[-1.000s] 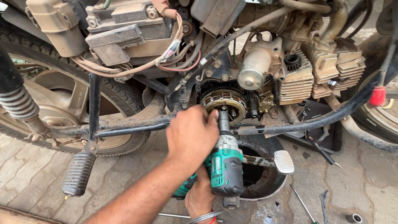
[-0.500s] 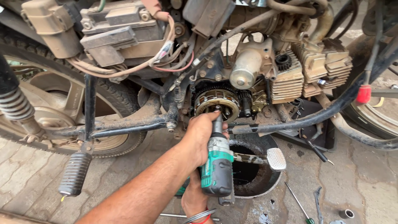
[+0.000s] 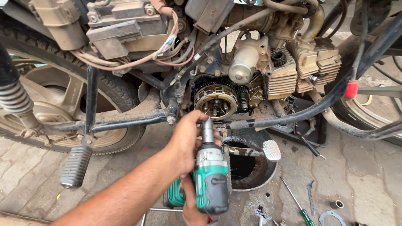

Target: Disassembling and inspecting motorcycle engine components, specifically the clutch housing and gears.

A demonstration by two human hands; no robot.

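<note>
A green and grey cordless impact wrench (image 3: 211,180) points up at the exposed round clutch assembly (image 3: 215,102) on the side of a motorcycle engine. Its dark socket tip (image 3: 207,125) sits a little below the clutch, apart from it. My left hand (image 3: 186,140) comes in from the lower left and wraps the front of the tool just behind the socket. Low in the frame, my right hand (image 3: 190,203) grips the tool's handle and is partly hidden by the tool body.
A black drain pan (image 3: 261,178) with dark oil lies under the engine, with a foot pedal (image 3: 272,150) over it. A footpeg (image 3: 75,165) and the rear wheel (image 3: 117,90) are at the left. A green-handled screwdriver (image 3: 299,207) and metal rings (image 3: 333,217) lie on the pavement at the right.
The wrench has come back down off the clutch centre, so the socket is now clear of it. My left hand stayed on the tool's nose.
</note>
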